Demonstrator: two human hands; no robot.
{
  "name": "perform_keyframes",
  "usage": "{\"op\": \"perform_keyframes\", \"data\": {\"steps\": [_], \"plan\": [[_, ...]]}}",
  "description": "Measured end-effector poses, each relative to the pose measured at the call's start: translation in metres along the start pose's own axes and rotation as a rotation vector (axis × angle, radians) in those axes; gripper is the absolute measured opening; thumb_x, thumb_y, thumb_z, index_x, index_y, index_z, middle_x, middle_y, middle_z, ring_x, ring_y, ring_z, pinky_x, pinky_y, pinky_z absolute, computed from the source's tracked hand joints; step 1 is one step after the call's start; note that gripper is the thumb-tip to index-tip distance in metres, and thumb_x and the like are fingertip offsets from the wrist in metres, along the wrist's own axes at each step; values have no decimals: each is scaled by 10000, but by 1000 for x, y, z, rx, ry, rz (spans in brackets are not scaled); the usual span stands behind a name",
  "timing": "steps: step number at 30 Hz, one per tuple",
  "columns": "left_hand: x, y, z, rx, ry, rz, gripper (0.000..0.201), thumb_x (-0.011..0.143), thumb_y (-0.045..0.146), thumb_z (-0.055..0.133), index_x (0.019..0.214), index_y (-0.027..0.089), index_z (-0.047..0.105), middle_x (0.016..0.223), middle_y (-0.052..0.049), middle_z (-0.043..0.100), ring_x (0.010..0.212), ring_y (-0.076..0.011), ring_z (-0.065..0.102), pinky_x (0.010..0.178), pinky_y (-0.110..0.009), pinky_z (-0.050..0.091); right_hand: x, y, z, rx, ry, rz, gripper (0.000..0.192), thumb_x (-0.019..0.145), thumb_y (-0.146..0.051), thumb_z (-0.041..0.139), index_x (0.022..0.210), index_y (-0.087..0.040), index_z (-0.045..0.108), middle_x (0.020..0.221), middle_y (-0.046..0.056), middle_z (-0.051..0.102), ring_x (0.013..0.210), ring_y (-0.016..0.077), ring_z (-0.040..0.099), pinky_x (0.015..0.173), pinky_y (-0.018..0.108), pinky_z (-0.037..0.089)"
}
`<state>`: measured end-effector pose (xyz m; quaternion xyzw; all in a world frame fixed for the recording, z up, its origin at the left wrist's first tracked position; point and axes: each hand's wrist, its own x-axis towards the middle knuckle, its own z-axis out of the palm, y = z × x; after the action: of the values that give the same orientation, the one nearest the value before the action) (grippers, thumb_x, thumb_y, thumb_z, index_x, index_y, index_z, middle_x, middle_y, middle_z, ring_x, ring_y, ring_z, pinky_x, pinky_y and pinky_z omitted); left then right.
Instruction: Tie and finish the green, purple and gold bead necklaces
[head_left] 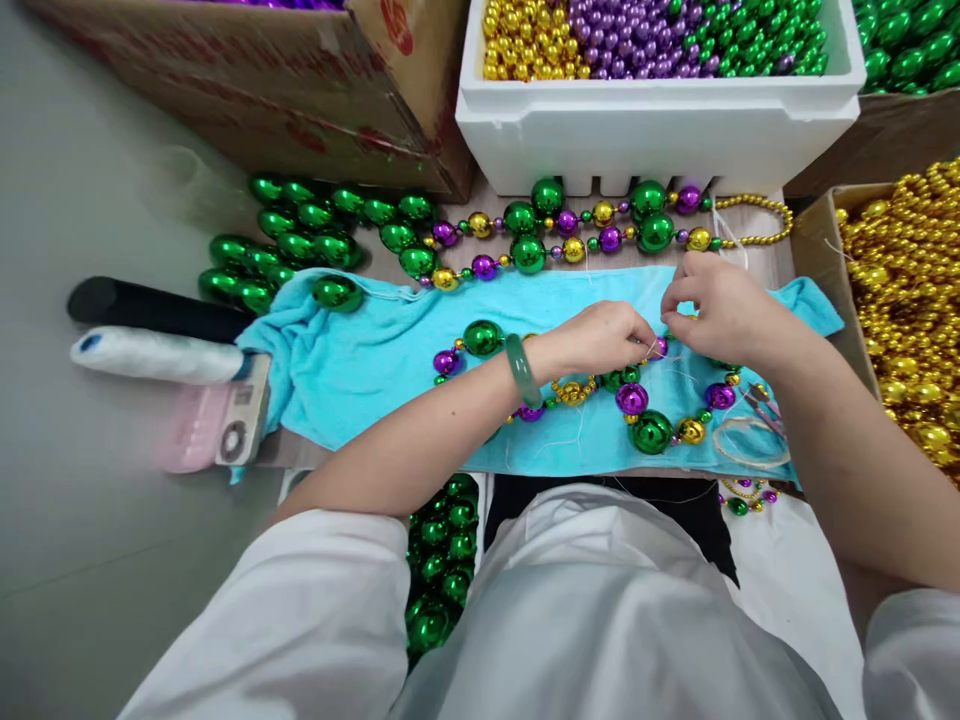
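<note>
A beaded necklace (651,432) of green, purple and gold beads lies looped on a turquoise towel (390,350). My left hand (604,338), with a green bangle at its wrist, pinches white thread (654,350) beside a purple bead of this necklace. Close by on the right, my right hand (720,305) has its fingers curled into a pinch; what is between them is too small to make out. Behind the hands, a second bead strand (527,253) stretches across the table, ending in small gold beads. Part of the necklace is hidden under my left forearm.
Loose green beads (300,217) lie at the back left, near a cardboard box (247,95). A white foam box (660,105) holds gold, purple and green beads. Gold beads (911,330) fill a box at right. A thread loop (750,460) rests on the towel's right end.
</note>
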<state>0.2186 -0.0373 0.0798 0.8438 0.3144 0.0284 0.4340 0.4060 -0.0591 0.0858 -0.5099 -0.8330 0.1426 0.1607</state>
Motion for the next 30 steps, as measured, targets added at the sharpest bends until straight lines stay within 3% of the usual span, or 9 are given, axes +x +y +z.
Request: {"op": "perform_keyframes", "data": {"steps": [6,9,13,15,21,26,30], "plan": [[-3,4,-7,-382,-109,-86,213,777,161,542,761,137,753,472,27,525,464,-68,424,551,-244,375,8,5,5,83,18,45,114,702,-144,575,662,-166,680,722,50,529,710,171,506,624,312,387],[-3,5,-6,-503,-50,-150,168,798,203,598,734,130,735,461,43,460,440,-50,369,480,-226,301,9,2,8,125,73,63,97,703,-144,584,670,-167,673,735,47,540,700,165,517,619,312,401],[-1,1,0,-662,102,-265,176,844,188,584,730,132,704,437,73,342,401,-36,268,439,-234,200,-5,-9,13,257,272,161,174,752,-213,602,902,-187,685,1012,75,605,741,160,562,596,300,441],[0,-2,3,-720,156,-262,211,862,199,580,679,141,668,441,72,333,401,-33,268,445,-235,193,-16,-16,18,329,334,231,197,769,-257,618,948,-192,672,999,67,628,708,151,574,570,288,447],[-1,-7,6,-734,169,-283,302,876,217,576,581,153,563,451,65,358,404,-30,294,451,-235,197,-34,-30,42,289,440,289,105,790,-280,661,759,-181,679,689,25,627,609,137,549,568,278,426],[0,-6,5,-620,179,-271,281,860,217,560,593,143,602,435,67,381,400,-32,295,452,-229,208,-33,-33,48,225,483,230,101,804,-196,614,716,-178,658,659,11,596,575,117,515,554,262,403],[0,-6,5,-466,267,-272,215,806,247,614,624,137,640,449,59,468,413,-36,352,468,-215,272,-36,-36,51,233,518,253,84,781,-163,609,702,-183,630,660,3,585,578,116,512,544,255,399]]}}
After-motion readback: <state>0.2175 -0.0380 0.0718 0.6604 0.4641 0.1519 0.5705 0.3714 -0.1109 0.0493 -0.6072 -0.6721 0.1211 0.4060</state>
